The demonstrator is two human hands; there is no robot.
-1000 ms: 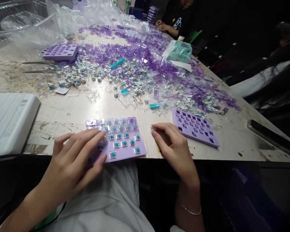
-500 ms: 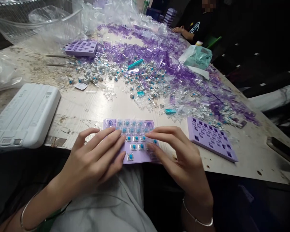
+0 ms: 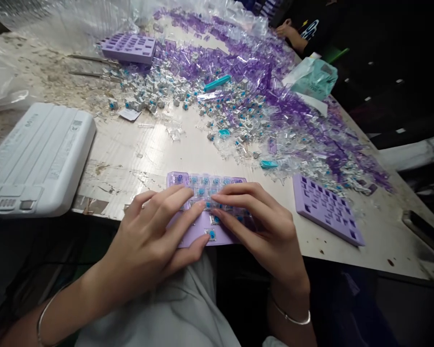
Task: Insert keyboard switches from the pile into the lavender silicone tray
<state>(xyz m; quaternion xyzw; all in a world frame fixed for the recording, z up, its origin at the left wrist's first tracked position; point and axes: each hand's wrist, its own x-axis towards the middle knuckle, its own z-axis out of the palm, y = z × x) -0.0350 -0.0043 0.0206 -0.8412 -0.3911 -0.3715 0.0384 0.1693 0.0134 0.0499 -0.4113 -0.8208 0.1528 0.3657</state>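
Note:
A light purple small keyboard base (image 3: 194, 234) lies at the table's front edge. Blue-stemmed key switches (image 3: 210, 234) sit in it, and clear or purple see-through keycaps (image 3: 177, 178) cover its far rows. My left hand (image 3: 159, 224) lies over the base's left side, fingers stretched out and thumb apart, near the front switch. Over the right half, my right hand (image 3: 262, 219) has its thumb and fingertips drawn close together on a middle row. Whatever is between those fingertips is too small to make out. The hands hide part of the base.
Another purple base (image 3: 329, 209) lies to the right, and one more (image 3: 129, 48) at the back left, near metal tweezers (image 3: 94, 75). A pile of loose switches and purple keycaps (image 3: 253, 72) covers the middle. A white power bank (image 3: 39, 159) stands left; a phone (image 3: 425, 233) lies right.
The view has shifted, so the table items appear displaced. My right fingertips have moved left across the base, closer to my left hand. My left thumb is now beside the front switch.

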